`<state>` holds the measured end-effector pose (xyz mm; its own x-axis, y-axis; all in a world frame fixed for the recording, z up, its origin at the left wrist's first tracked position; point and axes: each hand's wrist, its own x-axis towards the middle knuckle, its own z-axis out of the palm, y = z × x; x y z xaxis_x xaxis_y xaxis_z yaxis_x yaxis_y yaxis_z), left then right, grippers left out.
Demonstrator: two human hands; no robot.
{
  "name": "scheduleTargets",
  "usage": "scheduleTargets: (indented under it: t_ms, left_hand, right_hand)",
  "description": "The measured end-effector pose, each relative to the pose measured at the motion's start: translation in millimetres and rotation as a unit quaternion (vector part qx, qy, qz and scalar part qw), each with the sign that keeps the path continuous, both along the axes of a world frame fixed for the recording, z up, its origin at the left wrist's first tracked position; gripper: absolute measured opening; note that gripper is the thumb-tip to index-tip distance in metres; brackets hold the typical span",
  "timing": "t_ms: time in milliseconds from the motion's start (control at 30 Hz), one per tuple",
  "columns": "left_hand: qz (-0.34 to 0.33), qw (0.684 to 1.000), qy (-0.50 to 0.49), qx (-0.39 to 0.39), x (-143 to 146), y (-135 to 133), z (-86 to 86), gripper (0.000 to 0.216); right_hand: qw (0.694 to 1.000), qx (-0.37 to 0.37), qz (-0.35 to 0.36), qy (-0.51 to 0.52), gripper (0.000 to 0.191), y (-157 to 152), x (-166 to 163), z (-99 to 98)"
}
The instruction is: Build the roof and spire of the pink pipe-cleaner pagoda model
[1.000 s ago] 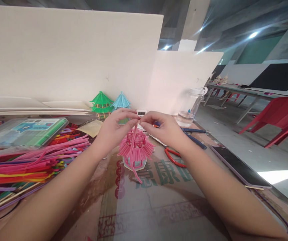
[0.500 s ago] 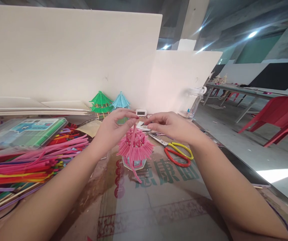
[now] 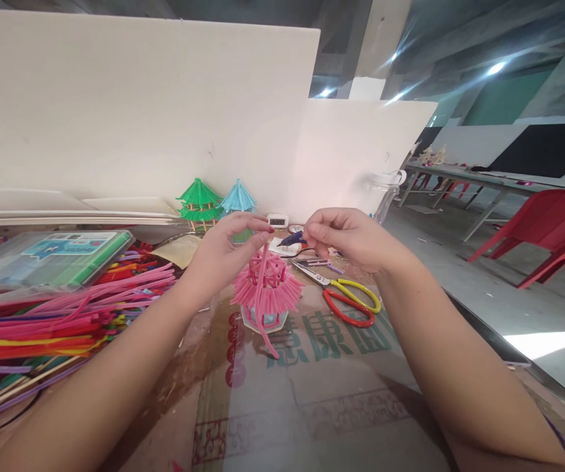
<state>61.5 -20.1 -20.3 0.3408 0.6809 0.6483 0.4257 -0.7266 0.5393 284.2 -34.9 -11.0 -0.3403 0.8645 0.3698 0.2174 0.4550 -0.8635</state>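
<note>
A small pink pagoda (image 3: pixel 267 282) built from pipe cleaners stands on the table, with a tiered fringed roof and a pale base. Over its front hangs a long pink pipe cleaner (image 3: pixel 261 308), its upper end pinched between thumb and fingers of my left hand (image 3: pixel 231 246). To the right, my right hand (image 3: pixel 344 237) has its fingers curled round the rear of a dark blue glue gun (image 3: pixel 292 239), whose black nozzle points left. Most of the glue gun's body is hidden behind my fingers.
Scissors (image 3: pixel 349 301) with red and yellow handles lie right of the pagoda. Bundled pipe cleaners (image 3: pixel 66 321) and a plastic case (image 3: pixel 51 259) fill the left. Behind stand green (image 3: pixel 198 200) and blue (image 3: pixel 238 196) pagodas, a small digital timer (image 3: pixel 277 221) and a clear jar (image 3: pixel 385 196).
My right hand has moved right, away from the pipe cleaner's top, and curled at the glue gun, now more exposed. My left hand keeps its pinch in nearly the same place.
</note>
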Motion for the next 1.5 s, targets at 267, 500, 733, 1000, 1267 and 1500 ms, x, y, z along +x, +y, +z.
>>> scheduleTargets:
  t_ms: [267,500,733,1000,1267,1500]
  left_hand:
    - [0.031,0.996,0.031,0.074,-1,-14,5.7,0.029]
    - [-0.039,0.982,0.143,0.116,9,-27,1.0,0.027]
    - [-0.030,0.989,0.107,0.094,9,-28,3.0,0.017]
    - [0.039,0.996,0.048,0.064,-3,-30,15.7,0.013]
    - [0.066,0.974,0.027,0.216,-5,-28,9.3,0.024]
    - [0.079,0.930,0.054,0.355,-8,-29,7.7,0.010]
  right_hand:
    - [0.985,0.014,0.020,0.171,0.033,-10,3,10.2]
    - [0.982,0.020,0.096,0.161,0.028,-24,-27,6.9]
    - [0.972,0.009,0.151,0.180,0.020,-28,-35,4.0]
    - [0.972,0.008,0.120,0.200,0.024,-27,-30,5.8]
    - [0.967,-0.039,0.149,0.204,0.034,-40,-35,9.6]
    - [0.954,-0.070,0.184,0.225,0.036,-44,-41,10.0]
